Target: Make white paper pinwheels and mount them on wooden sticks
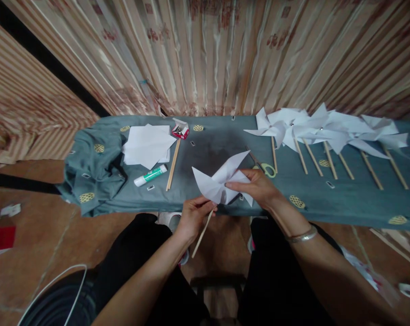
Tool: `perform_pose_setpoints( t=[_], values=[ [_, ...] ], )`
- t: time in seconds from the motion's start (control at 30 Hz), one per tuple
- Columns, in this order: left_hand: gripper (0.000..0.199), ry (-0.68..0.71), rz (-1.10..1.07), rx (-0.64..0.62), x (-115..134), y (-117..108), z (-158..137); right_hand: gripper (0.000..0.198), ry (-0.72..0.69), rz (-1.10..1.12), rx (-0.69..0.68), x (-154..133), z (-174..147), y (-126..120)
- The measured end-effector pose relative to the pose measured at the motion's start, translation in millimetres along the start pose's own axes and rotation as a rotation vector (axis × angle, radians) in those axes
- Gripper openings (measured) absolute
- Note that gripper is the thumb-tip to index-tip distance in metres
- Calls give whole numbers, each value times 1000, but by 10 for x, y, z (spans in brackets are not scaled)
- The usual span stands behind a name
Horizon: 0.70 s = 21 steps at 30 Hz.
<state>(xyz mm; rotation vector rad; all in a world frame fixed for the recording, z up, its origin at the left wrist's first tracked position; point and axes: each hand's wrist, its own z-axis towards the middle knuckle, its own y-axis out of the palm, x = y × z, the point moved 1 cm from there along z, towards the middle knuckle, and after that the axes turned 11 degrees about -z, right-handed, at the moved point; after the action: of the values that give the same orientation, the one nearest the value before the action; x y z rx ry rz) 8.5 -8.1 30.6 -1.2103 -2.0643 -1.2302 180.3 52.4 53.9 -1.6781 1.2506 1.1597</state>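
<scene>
The paper pinwheel sits just beyond the near edge of the cloth-covered table, in front of the wearer's body, and it looks likely to handle as something very light, with thin blades that would crease or tear under a hard squeeze. The wooden stick, stiff by its look, should bear a firmer grip; on the paper, the layered middle seems the safest hold, the blade tips the weakest. Taking the pinwheel's centre as the dial's, the left hand is at eight o'clock, pinching the stick near its upper end, close under the blades. The right hand, at three o'clock, pinches the paper with its thumb near the centre; the fingers behind are partly hidden. The pinwheel is plain white, its pointed blades curling, with tips at ten and one o'clock and another at four; a small dark spot marks its middle by the thumb. The pale, slender stick slants down toward seven o'clock, its lower end free.
</scene>
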Motion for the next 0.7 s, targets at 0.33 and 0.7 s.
perform_pose_setpoints(
  t=[0.33,0.7],
  values=[
    [20,149,140,-70,140,96,-202,32,-111,-38,-49,-117,-152,-45],
    [23,368,183,-73,742,253,-65,16,-440,-341,274,-450,-590,-29]
  ],
)
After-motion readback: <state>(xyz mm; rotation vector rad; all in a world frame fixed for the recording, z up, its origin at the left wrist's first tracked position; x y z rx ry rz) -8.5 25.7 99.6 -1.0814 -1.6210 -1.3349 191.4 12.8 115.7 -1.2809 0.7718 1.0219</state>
